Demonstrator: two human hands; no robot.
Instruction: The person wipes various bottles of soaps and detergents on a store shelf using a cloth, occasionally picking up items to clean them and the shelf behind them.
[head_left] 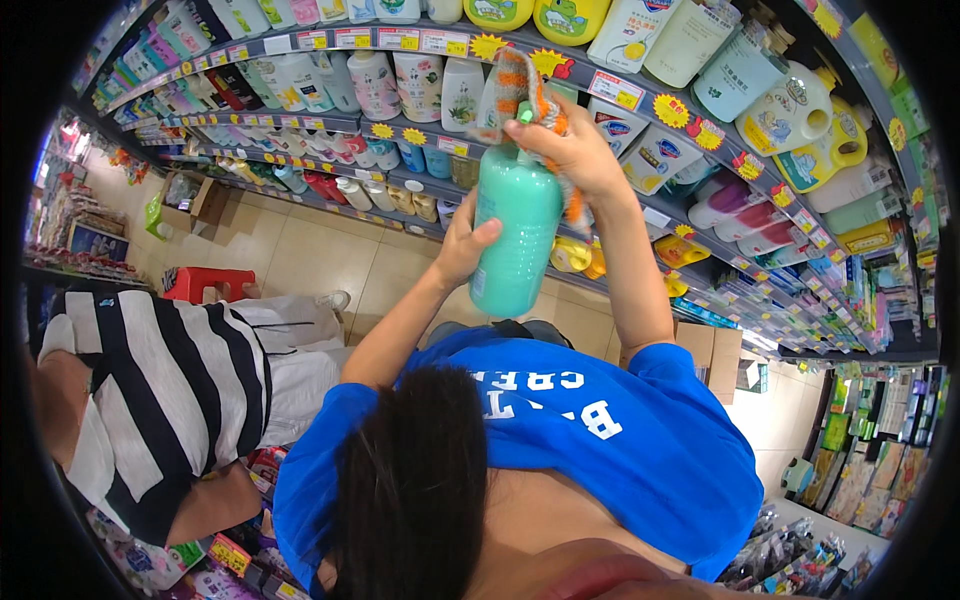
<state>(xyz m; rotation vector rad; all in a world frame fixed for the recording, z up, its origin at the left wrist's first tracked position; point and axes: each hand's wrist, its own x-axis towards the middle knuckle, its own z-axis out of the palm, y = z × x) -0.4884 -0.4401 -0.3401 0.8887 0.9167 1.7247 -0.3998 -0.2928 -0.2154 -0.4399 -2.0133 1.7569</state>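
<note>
A large turquoise bottle (517,235) with a green top (526,112) is held up in front of me, tilted slightly. My left hand (466,243) grips its left side, thumb across the front. At the bottle's neck, my right hand (572,150) is closed around an orange and grey striped cloth (518,80). The cloth stands up above the top and also hangs down behind the bottle's right side. Part of the top is hidden by the cloth and my fingers.
Curved shelves (330,118) full of bottles run across the front and right, lined with price tags. A person in a striped shirt (180,380) is at my left, near a red stool (208,284). Cardboard boxes (708,355) are on the floor at right.
</note>
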